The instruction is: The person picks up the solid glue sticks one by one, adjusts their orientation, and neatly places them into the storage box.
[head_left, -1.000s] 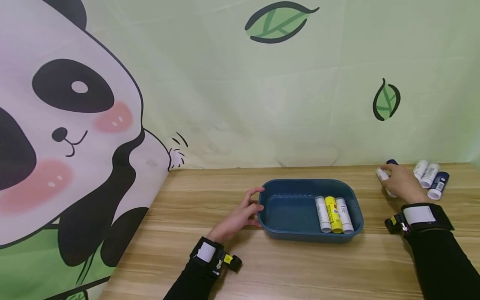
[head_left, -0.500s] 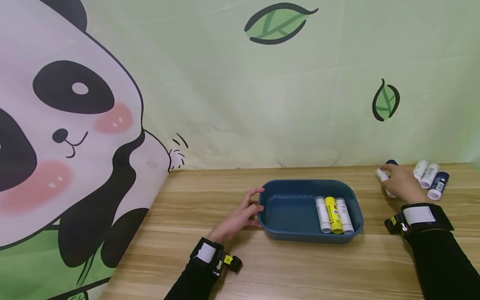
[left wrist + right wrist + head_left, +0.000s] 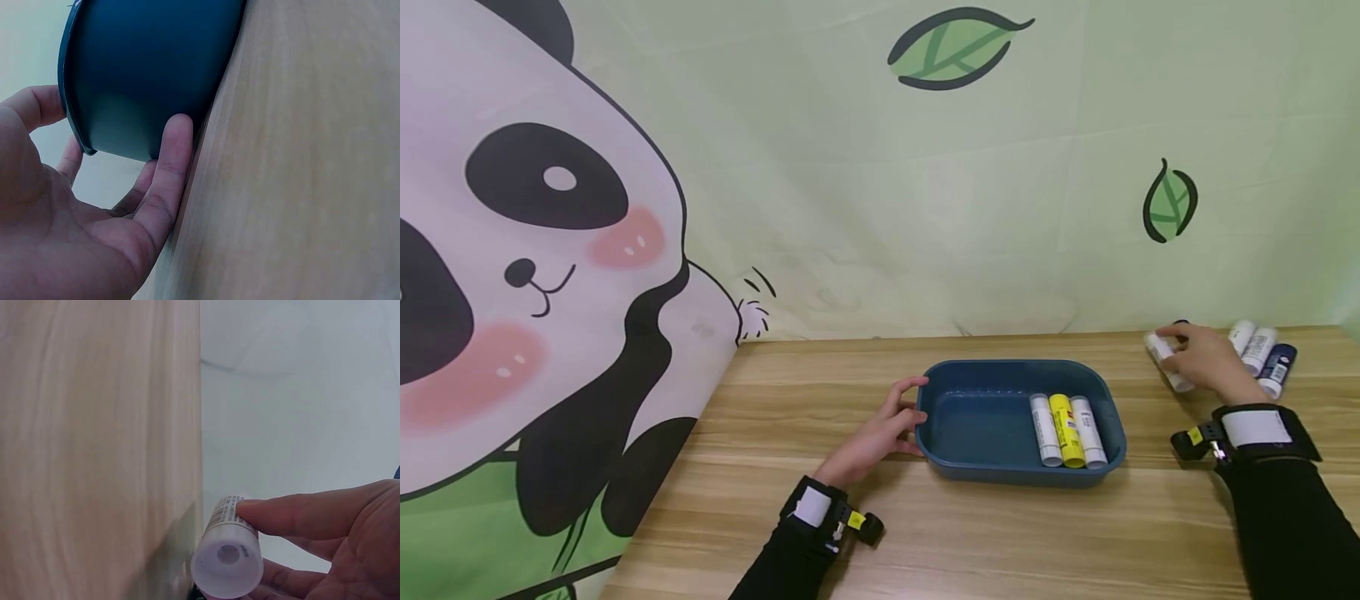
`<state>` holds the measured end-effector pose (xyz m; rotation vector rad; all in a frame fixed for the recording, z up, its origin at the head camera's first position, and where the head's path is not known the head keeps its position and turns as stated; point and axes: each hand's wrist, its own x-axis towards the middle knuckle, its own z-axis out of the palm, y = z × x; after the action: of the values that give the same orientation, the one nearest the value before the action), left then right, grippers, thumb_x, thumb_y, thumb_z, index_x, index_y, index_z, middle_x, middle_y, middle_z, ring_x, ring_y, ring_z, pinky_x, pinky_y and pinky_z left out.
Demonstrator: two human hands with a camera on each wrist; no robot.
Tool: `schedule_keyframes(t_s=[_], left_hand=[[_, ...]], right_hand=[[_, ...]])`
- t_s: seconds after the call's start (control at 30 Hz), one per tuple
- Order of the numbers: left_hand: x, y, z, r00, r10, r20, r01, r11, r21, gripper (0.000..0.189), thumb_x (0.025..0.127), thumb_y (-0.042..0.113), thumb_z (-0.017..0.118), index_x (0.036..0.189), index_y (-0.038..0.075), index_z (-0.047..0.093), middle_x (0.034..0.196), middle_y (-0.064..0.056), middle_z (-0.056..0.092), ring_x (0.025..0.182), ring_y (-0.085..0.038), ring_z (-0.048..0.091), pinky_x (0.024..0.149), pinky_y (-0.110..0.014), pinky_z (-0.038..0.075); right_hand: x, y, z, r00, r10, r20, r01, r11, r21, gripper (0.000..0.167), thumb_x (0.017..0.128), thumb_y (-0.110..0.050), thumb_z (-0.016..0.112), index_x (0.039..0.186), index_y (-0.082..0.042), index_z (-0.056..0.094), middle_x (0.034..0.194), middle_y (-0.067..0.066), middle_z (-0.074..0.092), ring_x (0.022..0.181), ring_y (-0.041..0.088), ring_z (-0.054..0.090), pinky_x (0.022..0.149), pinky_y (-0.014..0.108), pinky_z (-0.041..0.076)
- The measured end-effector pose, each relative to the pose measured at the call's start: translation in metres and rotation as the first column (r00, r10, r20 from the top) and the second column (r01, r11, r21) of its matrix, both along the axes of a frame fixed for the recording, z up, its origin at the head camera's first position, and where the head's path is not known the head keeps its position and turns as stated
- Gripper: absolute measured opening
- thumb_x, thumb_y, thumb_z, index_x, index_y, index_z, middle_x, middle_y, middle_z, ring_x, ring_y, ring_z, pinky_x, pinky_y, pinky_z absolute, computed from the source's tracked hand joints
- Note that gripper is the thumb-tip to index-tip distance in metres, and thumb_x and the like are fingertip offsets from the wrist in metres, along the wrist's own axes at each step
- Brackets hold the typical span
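Observation:
In the head view, my right hand (image 3: 1212, 363) pinches a white glue stick (image 3: 1163, 354) at the back right of the table. The right wrist view has the thumb on the printed label and the white base of the glue stick (image 3: 226, 565) toward the camera. My left hand (image 3: 874, 435) rests against the left end of a dark blue tray (image 3: 970, 472), its fingers spread. Seen from the left wrist, one finger touches the rim and another lies along the outer wall (image 3: 137, 75). Inside the tray, a yellow glue stick (image 3: 1067, 429) lies between two white ones, all at the right end.
Right of my right hand lie two white glue sticks (image 3: 1259, 350) and a dark blue one (image 3: 1277, 370). A dark blue end (image 3: 1182, 322) peeks out behind that hand's fingers. A green panda-print cloth (image 3: 985, 217) rises along the back edge of the wooden table (image 3: 1015, 542).
My right hand has shifted slightly, moving the white glue stick a little to the left, and the dark blue end behind it is more covered. The left hand and tray stay put.

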<state>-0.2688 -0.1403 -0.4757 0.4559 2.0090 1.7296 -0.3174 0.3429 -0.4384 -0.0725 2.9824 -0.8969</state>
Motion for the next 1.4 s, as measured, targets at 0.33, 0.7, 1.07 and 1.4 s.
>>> schedule_keyframes(t_s=[0.33,0.7,1.07,1.4], left_hand=[[0.000,0.001,-0.001,1.000,0.009,0.003,-0.009,1.000,-0.003,0.057,0.107,0.022,0.048,0.159,0.029,0.026,0.150,-0.025,0.038,0.109,-0.027,0.059,0.091,-0.041,0.059],[0.000,0.002,0.000,1.000,0.015,0.000,-0.015,1.000,0.008,0.057,0.107,0.022,0.047,0.159,0.028,0.027,0.147,-0.024,0.038,0.106,-0.025,0.060,0.090,-0.041,0.060],[-0.001,0.001,-0.001,1.000,0.007,-0.001,-0.007,1.000,0.008,0.056,0.107,0.021,0.046,0.159,0.028,0.026,0.148,-0.024,0.037,0.108,-0.027,0.060,0.091,-0.042,0.059],[0.000,0.000,-0.001,1.000,-0.001,-0.008,0.001,1.000,0.000,0.056,0.108,0.021,0.045,0.160,0.029,0.025,0.146,-0.024,0.039,0.109,-0.027,0.059,0.092,-0.042,0.059]], right_hand=[[0.006,-0.007,0.015,0.999,0.035,0.012,-0.034,0.996,-0.082,0.059,0.093,-0.003,0.064,0.142,0.018,0.040,0.121,0.048,0.052,0.099,0.050,0.059,0.065,0.031,0.049],[0.011,-0.016,0.031,0.999,0.045,0.018,-0.042,0.989,-0.142,0.057,0.097,-0.003,0.059,0.146,0.016,0.037,0.126,0.049,0.048,0.098,0.050,0.060,0.068,0.036,0.054],[0.016,-0.026,0.044,0.999,0.052,0.011,-0.050,0.990,-0.130,0.057,0.099,-0.004,0.059,0.149,0.013,0.036,0.127,0.047,0.048,0.098,0.049,0.060,0.067,0.033,0.052],[0.020,-0.033,0.053,0.998,0.063,0.001,-0.063,0.989,-0.135,0.059,0.098,-0.003,0.060,0.150,0.012,0.037,0.126,0.045,0.050,0.096,0.046,0.062,0.066,0.034,0.052]])
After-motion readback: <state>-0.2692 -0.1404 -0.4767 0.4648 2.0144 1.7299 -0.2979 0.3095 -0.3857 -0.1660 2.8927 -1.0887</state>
